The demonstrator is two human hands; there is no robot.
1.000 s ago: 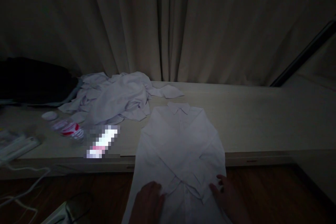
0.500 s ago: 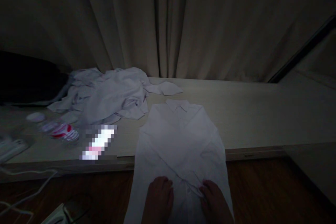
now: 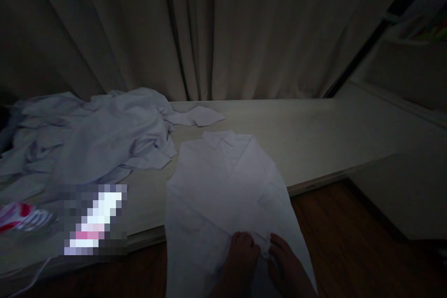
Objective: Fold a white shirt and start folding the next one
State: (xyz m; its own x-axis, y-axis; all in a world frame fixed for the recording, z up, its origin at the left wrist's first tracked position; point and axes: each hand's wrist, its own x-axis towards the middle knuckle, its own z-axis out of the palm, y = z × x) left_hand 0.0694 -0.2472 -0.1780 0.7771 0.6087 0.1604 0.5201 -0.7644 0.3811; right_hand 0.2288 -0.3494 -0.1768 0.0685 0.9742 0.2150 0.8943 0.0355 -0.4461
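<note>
A white collared shirt (image 3: 223,186) lies with its collar away from me, its lower part hanging past the near edge of the shelf. One sleeve crosses its front diagonally from the left. My left hand (image 3: 242,256) is closed on the sleeve near the cuff, fingers bent and together. Just to its right, my right hand (image 3: 284,260) pinches the cuff edge between thumb and fingers. The dim light partly hides the fingertips. Both hands are low over the shirt front, close to each other.
A crumpled heap of white clothes (image 3: 111,135) lies on the pale shelf (image 3: 296,135) to the left. Near it are a bottle with a red label (image 3: 26,216) and a blurred-out bright screen (image 3: 98,219). Curtains (image 3: 244,32) hang behind; a white cabinet (image 3: 401,149) stands right.
My left hand has moved right along the sleeve, up close to my right hand at the cuff. The view has turned to the right, so the shelf things sit further left.
</note>
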